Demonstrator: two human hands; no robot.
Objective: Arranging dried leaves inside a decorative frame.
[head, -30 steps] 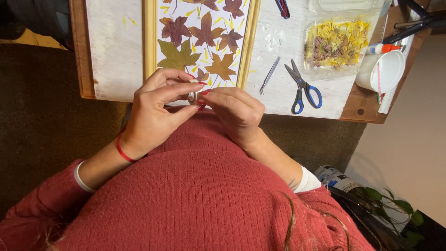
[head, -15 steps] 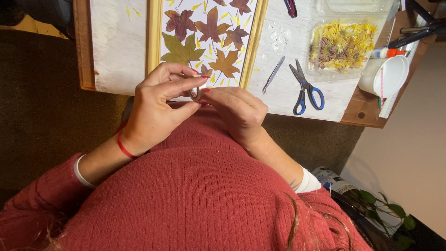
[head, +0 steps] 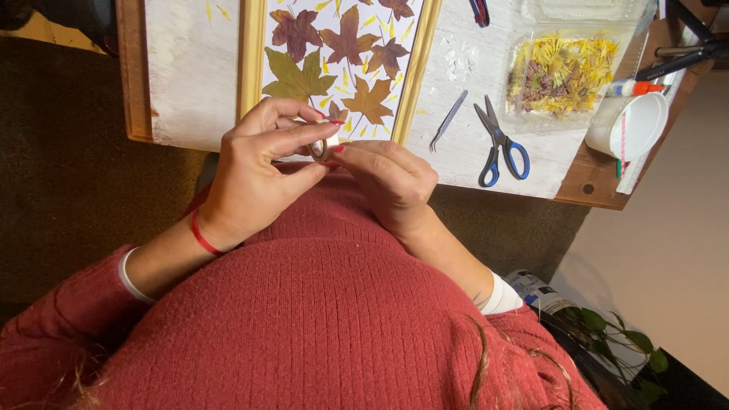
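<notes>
From the head camera, looking down, the left hand (head: 254, 178) and the right hand (head: 387, 182) meet close to the body, just above a red knitted sweater (head: 319, 311). Between them is a small roll of tape (head: 320, 147), which sits at the near edge of the table, in front of the frame. The left hand grasps the roll with the thumb and the first fingers closed around it, and the right hand touches it from the other side with its fingertips (head: 339, 149) pressed on the roll; whether the right hand really pinches the tape end, I cannot tell, because it is too small. On the left wrist there is a thin red bracelet (head: 202, 235). Behind the hands lies a wooden frame (head: 251, 53) on a white board (head: 190, 68), and inside the frame are pressed autumn leaves (head: 345, 45), brown, red and green, with small yellow petals between them. To the right of the frame lie metal tweezers (head: 449, 119) and, just beside them, scissors with blue handles (head: 501, 144). Further right is a clear plastic box with dried yellow flowers (head: 562, 72), and near it a white cup (head: 630, 125) and a glue tube with an orange cap (head: 636, 88). At the lower right corner, on the floor, a green plant (head: 607, 342) is visible.
</notes>
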